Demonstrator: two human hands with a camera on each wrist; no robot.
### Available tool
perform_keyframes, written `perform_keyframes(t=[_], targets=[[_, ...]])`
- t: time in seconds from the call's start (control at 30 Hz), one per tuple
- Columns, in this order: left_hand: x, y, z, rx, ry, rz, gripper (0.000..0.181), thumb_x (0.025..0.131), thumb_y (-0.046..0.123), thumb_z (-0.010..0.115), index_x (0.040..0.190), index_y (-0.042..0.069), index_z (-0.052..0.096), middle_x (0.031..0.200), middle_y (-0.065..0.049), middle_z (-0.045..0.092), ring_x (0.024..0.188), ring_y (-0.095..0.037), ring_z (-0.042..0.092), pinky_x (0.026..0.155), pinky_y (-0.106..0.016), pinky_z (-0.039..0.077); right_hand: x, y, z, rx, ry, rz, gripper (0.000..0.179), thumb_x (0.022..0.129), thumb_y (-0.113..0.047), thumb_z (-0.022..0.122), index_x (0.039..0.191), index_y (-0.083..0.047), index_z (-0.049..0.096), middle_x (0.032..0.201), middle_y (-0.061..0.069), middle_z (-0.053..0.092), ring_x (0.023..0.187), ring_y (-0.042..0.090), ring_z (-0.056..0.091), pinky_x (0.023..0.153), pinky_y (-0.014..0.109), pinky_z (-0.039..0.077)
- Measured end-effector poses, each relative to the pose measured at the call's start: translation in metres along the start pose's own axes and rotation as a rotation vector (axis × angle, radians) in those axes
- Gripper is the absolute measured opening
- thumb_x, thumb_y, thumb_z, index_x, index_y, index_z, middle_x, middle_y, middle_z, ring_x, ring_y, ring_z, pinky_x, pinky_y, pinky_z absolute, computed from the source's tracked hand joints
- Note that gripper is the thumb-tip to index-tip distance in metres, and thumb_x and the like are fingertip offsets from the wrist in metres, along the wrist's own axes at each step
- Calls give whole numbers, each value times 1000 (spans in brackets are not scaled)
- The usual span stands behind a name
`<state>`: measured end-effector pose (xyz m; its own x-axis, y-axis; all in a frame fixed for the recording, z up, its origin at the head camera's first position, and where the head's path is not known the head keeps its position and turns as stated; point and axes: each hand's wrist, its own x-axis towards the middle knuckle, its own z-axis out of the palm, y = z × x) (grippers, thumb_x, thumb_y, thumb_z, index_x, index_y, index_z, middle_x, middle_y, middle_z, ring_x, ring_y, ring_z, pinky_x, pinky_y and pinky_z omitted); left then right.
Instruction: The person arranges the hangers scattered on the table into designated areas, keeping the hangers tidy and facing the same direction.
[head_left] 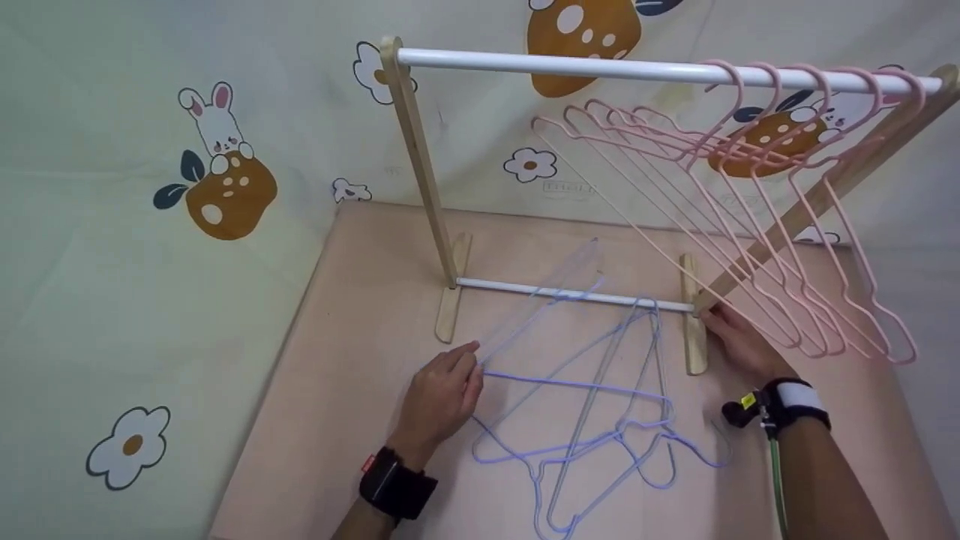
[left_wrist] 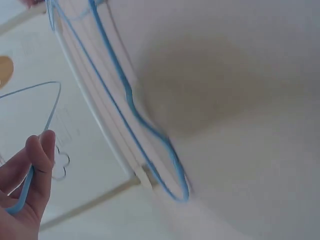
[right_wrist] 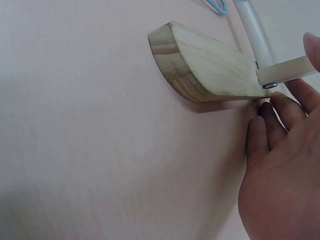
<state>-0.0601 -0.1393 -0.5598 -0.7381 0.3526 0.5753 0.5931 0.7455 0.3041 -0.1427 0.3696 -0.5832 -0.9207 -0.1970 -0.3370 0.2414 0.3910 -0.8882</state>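
Note:
My left hand [head_left: 442, 394] pinches a thin blue clothes hanger [left_wrist: 21, 196] between thumb and fingers, low over the table. Several loose blue hangers [head_left: 555, 448] lie overlapping to its right, in front of the rack's lower bar. At the right end of the wooden clothes rack [head_left: 422, 165], my right hand [head_left: 742, 345] grips the base of the upright [right_wrist: 287, 71], just behind the front half of the foot [right_wrist: 215, 62]. Its thumb and fingers lie on opposite sides of the upright. Several pink hangers [head_left: 742, 90] hang from the white top rail [head_left: 555, 64], bunched at its right end.
The rack stands on a pale pink tabletop [head_left: 360, 262] close to a wall covering [head_left: 90, 285] printed with rabbits, fruit and flowers. A white lower bar [head_left: 510, 288] joins its two feet. Pink hangers slant down above my right forearm, which wears a strap with a green cable [head_left: 777, 480].

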Motion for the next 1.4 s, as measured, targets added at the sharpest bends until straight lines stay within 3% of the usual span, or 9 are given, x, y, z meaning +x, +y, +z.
perform_keyframes(t=[0.17,0.33,0.47,0.67,0.93,1.0,1.17,1.23,1.4], targets=[[8,-18,-22,46,55,-53,9,101,12,73,100,3,70,86,-9,73,58,-14,60,49,-30,52,2,1,-1,-31,-4,-36,78,121,-42,40,176,-11,-7,182,21,-5,166,42,-2,130,60,5],[19,-34,-46,63,99,-54,17,102,11,71,89,4,61,73,-3,57,54,-6,39,45,-22,31,0,1,-1,-72,17,-34,79,121,-44,41,177,-14,-5,183,19,-2,166,43,1,130,62,7],[32,-44,-66,78,169,-30,20,102,11,66,86,4,58,69,-4,55,52,-7,38,43,-24,31,-1,3,-1,-21,12,-47,79,120,-44,43,177,-17,-6,184,14,-4,167,38,-2,132,55,5],[61,-52,-98,82,281,0,24,105,13,59,83,4,56,65,-5,51,49,-11,40,39,-31,34,-7,7,-2,-6,28,-45,80,120,-42,44,177,-19,-7,183,14,-8,167,38,-7,129,65,2],[93,-55,-136,128,351,-10,37,114,24,54,86,0,61,62,-9,47,45,-22,44,39,-37,37,-9,7,1,-41,25,64,87,117,-56,43,175,-19,-9,182,17,-9,166,44,-8,127,70,0],[96,-57,-141,138,363,-11,36,112,23,56,85,0,61,61,-9,47,44,-23,44,39,-38,37,-7,7,2,-30,17,45,85,118,-52,43,175,-18,-10,182,18,-9,166,44,-7,129,66,2],[98,-59,-153,159,392,-37,29,106,17,61,83,-1,61,58,-10,48,43,-26,47,40,-39,39,-3,7,3,11,-11,-23,81,121,-43,42,176,-19,-11,183,16,-9,167,39,-5,126,21,16],[99,-60,-158,164,404,-55,28,105,16,62,83,-1,62,58,-11,49,43,-28,49,41,-40,40,-3,5,3,14,-12,-11,82,120,-45,43,176,-19,-11,183,15,-10,166,39,-6,123,17,16],[108,-61,-169,163,433,-104,29,106,14,63,82,-2,62,58,-12,49,45,-30,49,44,-41,40,-2,1,3,18,-32,31,86,119,-50,42,174,-13,-13,181,16,-16,165,39,-13,131,54,0]])
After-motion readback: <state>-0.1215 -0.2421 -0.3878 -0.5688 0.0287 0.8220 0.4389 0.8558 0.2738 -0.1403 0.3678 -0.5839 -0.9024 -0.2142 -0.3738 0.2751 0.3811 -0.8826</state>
